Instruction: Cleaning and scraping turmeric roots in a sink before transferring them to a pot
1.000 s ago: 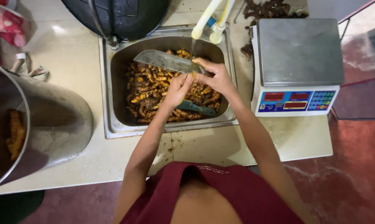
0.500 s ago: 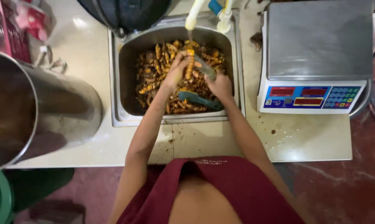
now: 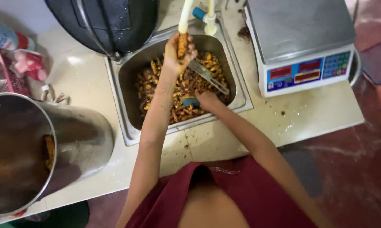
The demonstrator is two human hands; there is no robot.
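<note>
Seen from above, going left to right. At the worktop's [image 3: 93, 84] left edge we see a large steel pot [image 3: 43, 147] lying tilted, its mouth facing left; something orange shows inside. Behind it, at the back left corner, lie small pink and red packets [image 3: 28, 63]. A dark round vessel [image 3: 110, 23] overhangs the back edge of the sink [image 3: 127, 122], which is sunk into the middle of the worktop and holds a heap of orange-brown roots [image 3: 182, 105].

Our left hand [image 3: 175, 55] is raised over the sink's back edge, fingers closed around one root [image 3: 182, 44], held upright just under the pale tap spout [image 3: 185, 17]. We judge the root light, stiff and knobbly, likely wet and slick, and brittle enough to snap at its side knobs; a full wrap around the thick middle, as here, suits it best.

Our right hand [image 3: 205, 100] rests low in the sink toward its front right corner, fingers closed on the blue-green handle of a knife [image 3: 209, 78], whose blade slants up and back toward the left hand. The blade is best kept clear of the other hand's fingers.

At the worktop's right edge stands a weighing scale [image 3: 300, 33] with a bare steel platter and a blue keypad. Brown scraps dot the worktop before it.
</note>
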